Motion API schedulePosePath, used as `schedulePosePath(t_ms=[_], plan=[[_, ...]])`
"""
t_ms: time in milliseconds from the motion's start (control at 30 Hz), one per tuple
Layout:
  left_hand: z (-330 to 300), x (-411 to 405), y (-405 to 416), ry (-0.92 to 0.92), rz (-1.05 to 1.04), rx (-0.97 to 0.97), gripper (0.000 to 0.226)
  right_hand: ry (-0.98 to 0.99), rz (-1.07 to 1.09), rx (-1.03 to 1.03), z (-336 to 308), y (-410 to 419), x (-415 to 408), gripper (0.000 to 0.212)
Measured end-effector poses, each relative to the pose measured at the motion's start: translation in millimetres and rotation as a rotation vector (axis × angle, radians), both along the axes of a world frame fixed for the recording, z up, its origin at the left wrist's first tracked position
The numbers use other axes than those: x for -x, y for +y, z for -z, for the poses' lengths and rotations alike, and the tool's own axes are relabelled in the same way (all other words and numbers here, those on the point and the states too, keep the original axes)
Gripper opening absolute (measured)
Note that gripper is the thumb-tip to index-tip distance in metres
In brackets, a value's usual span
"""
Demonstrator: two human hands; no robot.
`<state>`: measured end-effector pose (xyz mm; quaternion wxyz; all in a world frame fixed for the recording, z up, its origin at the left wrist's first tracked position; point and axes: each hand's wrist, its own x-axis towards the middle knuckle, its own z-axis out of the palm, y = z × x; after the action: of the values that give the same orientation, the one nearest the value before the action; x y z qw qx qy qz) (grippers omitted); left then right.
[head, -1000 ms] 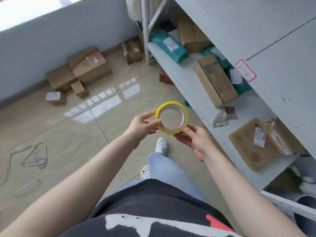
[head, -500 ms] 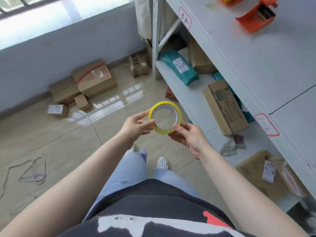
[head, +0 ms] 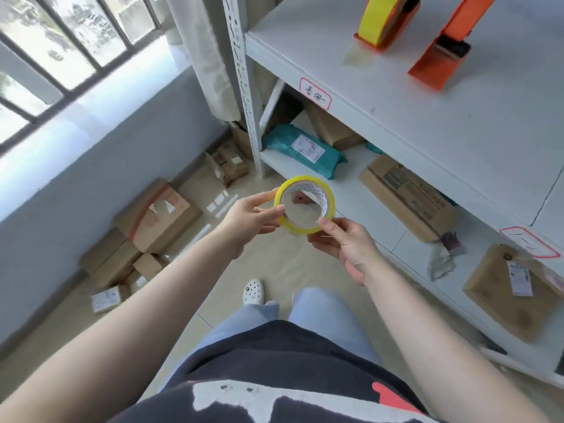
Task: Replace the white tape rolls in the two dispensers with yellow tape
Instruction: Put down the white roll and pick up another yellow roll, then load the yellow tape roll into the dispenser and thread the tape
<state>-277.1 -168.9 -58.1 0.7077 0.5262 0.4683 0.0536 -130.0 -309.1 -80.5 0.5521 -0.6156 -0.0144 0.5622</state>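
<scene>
A: What differs from half a second earlier?

B: The view has tipped upward. The white metal shelf top [head: 427,117] now fills the upper right, and two orange plastic tape dispensers stand on it in fuller view: the left dispenser [head: 385,21] loaded with a wide yellow roll, the right dispenser [head: 442,50] with its roll out of sight. The barred window [head: 61,50] has also come into view. The translucent yellow tape roll [head: 304,204] sits in the same two-handed hold as before.

A: And the grip?

B: The left hand [head: 247,218] pinches the roll's left rim, thumb on the near edge at the core, fingers behind. The right hand [head: 345,242] pinches the lower right rim, thumb on top, fingers curled beneath. Both grips are clamped on the roll.

A: Where is the roll?

B: In mid-air at chest height, over the tiled floor [head: 290,270], just in front of the lower shelf's teal padded mailer [head: 302,151] and brown cardboard box [head: 409,196], well below the dispensers.
</scene>
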Motion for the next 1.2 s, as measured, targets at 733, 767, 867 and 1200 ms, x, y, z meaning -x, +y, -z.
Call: schedulePosePath(t_ms=[733, 767, 867, 1200], plan=[[-63, -203, 161, -0.018, 0.210, -0.005, 0.035, -0.882, -0.146, -0.085, -65, 120, -141, 0.036], [-66, -211, 165, -0.092, 0.237, 0.032, 0.035, -0.846, -0.079, -0.114, -66, 124, -143, 0.033], [-72, -233, 177, -0.265, 0.440, 0.075, 0.052, -0.785, 0.107, -0.084, -66, 134, -147, 0.021], [-80, -292, 201, -0.266, 0.750, -0.008, 0.085, -0.761, 0.510, -0.062, -75, 167, -149, 0.020]])
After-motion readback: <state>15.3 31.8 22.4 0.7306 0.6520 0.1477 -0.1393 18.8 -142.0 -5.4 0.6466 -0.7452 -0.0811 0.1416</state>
